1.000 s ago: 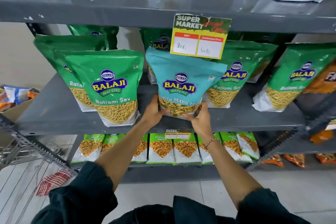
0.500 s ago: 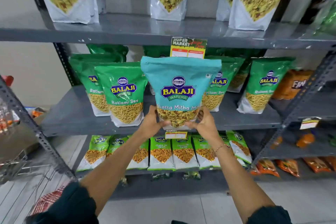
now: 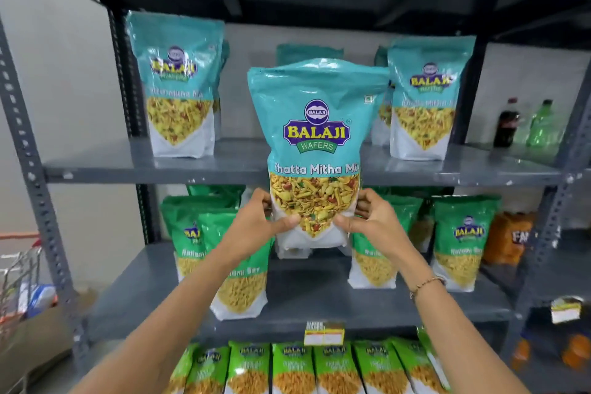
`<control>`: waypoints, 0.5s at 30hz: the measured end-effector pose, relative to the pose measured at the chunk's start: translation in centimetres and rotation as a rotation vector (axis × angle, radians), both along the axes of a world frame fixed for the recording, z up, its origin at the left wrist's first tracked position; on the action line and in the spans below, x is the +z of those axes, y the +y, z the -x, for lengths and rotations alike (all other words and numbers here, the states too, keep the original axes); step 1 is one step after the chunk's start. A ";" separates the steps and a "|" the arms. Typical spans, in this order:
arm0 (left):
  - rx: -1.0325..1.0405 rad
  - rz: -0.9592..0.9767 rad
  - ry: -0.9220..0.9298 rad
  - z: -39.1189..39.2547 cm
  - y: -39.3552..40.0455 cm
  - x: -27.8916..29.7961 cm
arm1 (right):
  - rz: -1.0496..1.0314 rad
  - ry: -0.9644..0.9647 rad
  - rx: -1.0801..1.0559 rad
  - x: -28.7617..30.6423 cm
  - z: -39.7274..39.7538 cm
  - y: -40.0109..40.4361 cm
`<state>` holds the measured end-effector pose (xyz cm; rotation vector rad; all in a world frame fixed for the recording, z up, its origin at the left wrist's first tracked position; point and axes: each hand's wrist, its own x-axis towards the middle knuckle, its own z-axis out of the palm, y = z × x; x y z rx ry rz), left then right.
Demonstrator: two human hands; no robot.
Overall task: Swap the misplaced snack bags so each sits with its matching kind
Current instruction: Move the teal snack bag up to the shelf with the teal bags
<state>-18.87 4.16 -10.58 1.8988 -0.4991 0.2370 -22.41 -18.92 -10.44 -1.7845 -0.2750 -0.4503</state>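
Note:
A teal Khatta Mitha Mix bag (image 3: 316, 137) is held upright in the air in front of the shelves. My left hand (image 3: 257, 222) grips its lower left edge and my right hand (image 3: 372, 217) grips its lower right edge. The bag's top reaches level with the upper shelf (image 3: 96, 166), where matching teal bags stand at the left (image 3: 177, 86) and right (image 3: 427, 99). Below, the middle shelf (image 3: 307, 291) carries green Ratlami Sev bags (image 3: 460, 240), partly hidden by my arms and the held bag.
A lower shelf holds a row of light green snack bags (image 3: 294, 368). Orange bags (image 3: 508, 240) lie at the right of the middle shelf. A cola bottle (image 3: 507, 123) and a green bottle (image 3: 542, 125) stand at far right. A wire cart (image 3: 19, 278) is at left.
Both hands have lifted the teal bag off the green-bag shelf up to the level of the teal-bag shelf. The view has tilted upward.

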 end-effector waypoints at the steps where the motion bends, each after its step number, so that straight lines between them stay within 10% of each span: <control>1: 0.007 0.009 -0.013 0.1 0.1 1.4 | 0.003 -0.020 0.003 1.1 -0.3 0.1; 15: 0.024 -0.010 -0.097 -7.0 0.0 13.2 | 0.126 -0.144 -0.070 12.1 -8.7 0.4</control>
